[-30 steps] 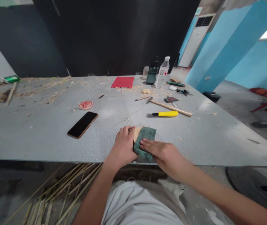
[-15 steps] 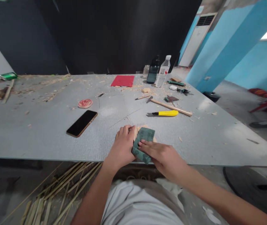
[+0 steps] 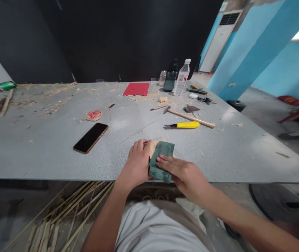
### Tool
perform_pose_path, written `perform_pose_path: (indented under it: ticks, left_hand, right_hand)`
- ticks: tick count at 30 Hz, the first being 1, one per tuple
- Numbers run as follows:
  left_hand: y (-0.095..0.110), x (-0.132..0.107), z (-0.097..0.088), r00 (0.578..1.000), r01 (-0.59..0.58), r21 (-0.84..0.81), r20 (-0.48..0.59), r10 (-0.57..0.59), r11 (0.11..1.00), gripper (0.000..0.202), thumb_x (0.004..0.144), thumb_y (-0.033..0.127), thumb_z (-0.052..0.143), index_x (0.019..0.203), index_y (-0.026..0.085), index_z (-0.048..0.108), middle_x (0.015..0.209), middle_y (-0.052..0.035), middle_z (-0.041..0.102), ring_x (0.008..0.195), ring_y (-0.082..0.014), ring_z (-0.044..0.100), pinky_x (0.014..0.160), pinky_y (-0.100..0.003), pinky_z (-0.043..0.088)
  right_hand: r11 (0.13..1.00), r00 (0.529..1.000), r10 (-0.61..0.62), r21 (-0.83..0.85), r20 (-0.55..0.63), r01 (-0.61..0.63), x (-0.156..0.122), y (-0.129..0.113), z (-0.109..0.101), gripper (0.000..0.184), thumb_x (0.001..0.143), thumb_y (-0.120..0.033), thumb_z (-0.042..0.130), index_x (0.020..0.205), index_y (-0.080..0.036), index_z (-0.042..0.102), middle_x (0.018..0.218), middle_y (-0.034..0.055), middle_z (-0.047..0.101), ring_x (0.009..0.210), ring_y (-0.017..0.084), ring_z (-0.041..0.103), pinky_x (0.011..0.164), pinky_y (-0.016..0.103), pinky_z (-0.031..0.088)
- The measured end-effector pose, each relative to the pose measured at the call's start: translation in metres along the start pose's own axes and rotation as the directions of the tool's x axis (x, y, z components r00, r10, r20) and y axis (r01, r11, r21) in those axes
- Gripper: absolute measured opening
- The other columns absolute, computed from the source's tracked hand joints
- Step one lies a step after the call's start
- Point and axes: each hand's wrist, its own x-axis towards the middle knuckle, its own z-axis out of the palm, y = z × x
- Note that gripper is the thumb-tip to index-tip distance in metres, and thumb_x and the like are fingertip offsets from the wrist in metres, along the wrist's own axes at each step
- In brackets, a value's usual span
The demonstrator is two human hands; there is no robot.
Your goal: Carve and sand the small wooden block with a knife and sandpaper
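At the table's front edge, my left hand [image 3: 136,160] is closed around the left side of a pale wooden piece [image 3: 153,147]. A sheet of green sandpaper [image 3: 167,149] covers most of that wood, so its full shape is hidden. My right hand [image 3: 187,174] presses the sandpaper down onto the wood, its fingers together over the sheet; the thumb is out of sight. Beyond the hands lies a yellow-handled craft knife [image 3: 188,125], its blade pointing left.
A phone [image 3: 90,138] and a round wooden disc with red markings [image 3: 94,115] lie to the left. Farther back are a hammer [image 3: 191,117], a pencil [image 3: 158,107], a red sheet [image 3: 136,89], and a water bottle [image 3: 182,78]. Bamboo strips [image 3: 67,213] lie below the table.
My right hand and the sandpaper have shifted slightly right over the wood. My left hand keeps its hold, almost unmoved. The camera view has shifted a little.
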Motion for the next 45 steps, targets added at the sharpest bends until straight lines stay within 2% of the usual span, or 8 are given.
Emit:
perform_pose_path:
  ticks: [8,16,22,24,31,39,41,45]
  left_hand:
    - [0.004,0.001,0.001,0.999,0.049,-0.046,-0.007,-0.050,0.998,0.080,0.081,0.044,0.083,0.148,0.025,0.044,0.142,-0.0127,0.049,0.137,-0.0358,0.047,0.117,-0.055,0.040]
    - [0.002,0.001,0.000,0.999,0.029,0.024,0.031,-0.030,0.999,0.077,0.084,0.030,0.073,0.154,0.018,0.041,0.143,-0.0173,0.049,0.132,-0.0351,0.049,0.114,-0.051,0.043]
    - [0.004,0.001,-0.001,0.999,0.043,-0.032,0.013,-0.043,0.999,0.079,0.081,0.044,0.082,0.148,0.024,0.046,0.141,-0.0127,0.050,0.135,-0.0346,0.047,0.117,-0.053,0.040]
    - [0.005,0.000,-0.001,0.999,0.043,-0.031,0.003,-0.043,0.999,0.078,0.081,0.045,0.082,0.147,0.026,0.046,0.139,-0.0115,0.051,0.135,-0.0341,0.048,0.117,-0.053,0.040]
    - [0.002,0.000,0.001,0.999,0.028,0.011,0.024,-0.029,1.000,0.081,0.080,0.023,0.072,0.155,0.020,0.039,0.146,-0.0159,0.048,0.136,-0.0348,0.048,0.117,-0.051,0.042]
    - [0.003,0.000,-0.002,0.999,0.028,-0.053,0.035,-0.026,0.998,0.084,0.080,0.044,0.082,0.151,0.026,0.040,0.145,-0.0124,0.049,0.137,-0.0352,0.047,0.118,-0.054,0.040]
    - [0.003,0.000,-0.002,0.998,0.049,-0.043,0.029,-0.048,0.998,0.084,0.080,0.042,0.081,0.152,0.025,0.040,0.144,-0.0131,0.049,0.137,-0.0360,0.047,0.118,-0.054,0.040]
    - [-0.001,-0.001,-0.002,0.999,0.003,-0.003,0.041,-0.003,1.000,0.088,0.079,0.026,0.073,0.157,0.019,0.033,0.145,-0.0174,0.047,0.135,-0.0366,0.048,0.115,-0.053,0.042]
  right_hand:
    - [0.985,0.981,0.175,0.023,-0.080,-0.173,0.026,0.043,0.000,0.074,0.069,0.009,0.045,0.128,-0.022,0.077,0.132,0.0070,0.076,0.129,0.025,0.069,0.111,0.043,0.058]
    - [0.998,0.997,0.054,0.024,-0.060,-0.053,-0.010,-0.001,-0.002,0.073,0.072,0.007,0.041,0.133,-0.016,0.074,0.138,0.0092,0.073,0.134,0.022,0.067,0.114,0.040,0.056]
    - [0.980,0.977,0.194,0.067,-0.082,-0.189,0.020,0.044,-0.003,0.076,0.065,0.007,0.043,0.126,-0.021,0.078,0.132,0.0050,0.075,0.130,0.024,0.068,0.113,0.040,0.056]
    - [0.976,0.973,0.212,0.071,-0.092,-0.206,0.024,0.047,-0.002,0.075,0.065,0.007,0.043,0.126,-0.020,0.079,0.132,0.0061,0.075,0.131,0.024,0.067,0.113,0.040,0.056]
    - [0.996,0.997,0.075,-0.048,-0.024,-0.076,-0.016,-0.003,-0.007,0.075,0.071,0.008,0.041,0.133,-0.018,0.074,0.140,0.0079,0.071,0.132,0.022,0.067,0.111,0.038,0.058]
    - [0.981,0.984,0.176,-0.086,0.002,-0.175,0.025,0.036,-0.006,0.076,0.071,0.010,0.044,0.132,-0.025,0.075,0.135,0.0035,0.074,0.130,0.024,0.068,0.110,0.041,0.059]
    - [0.981,0.986,0.163,-0.112,0.011,-0.161,0.023,0.027,-0.005,0.073,0.073,0.008,0.044,0.131,-0.023,0.075,0.136,0.0047,0.074,0.130,0.024,0.068,0.109,0.040,0.059]
    - [0.996,0.998,0.015,-0.088,0.067,-0.009,0.000,-0.006,-0.007,0.071,0.076,0.007,0.044,0.135,-0.020,0.073,0.140,0.0067,0.071,0.132,0.022,0.068,0.111,0.038,0.058]
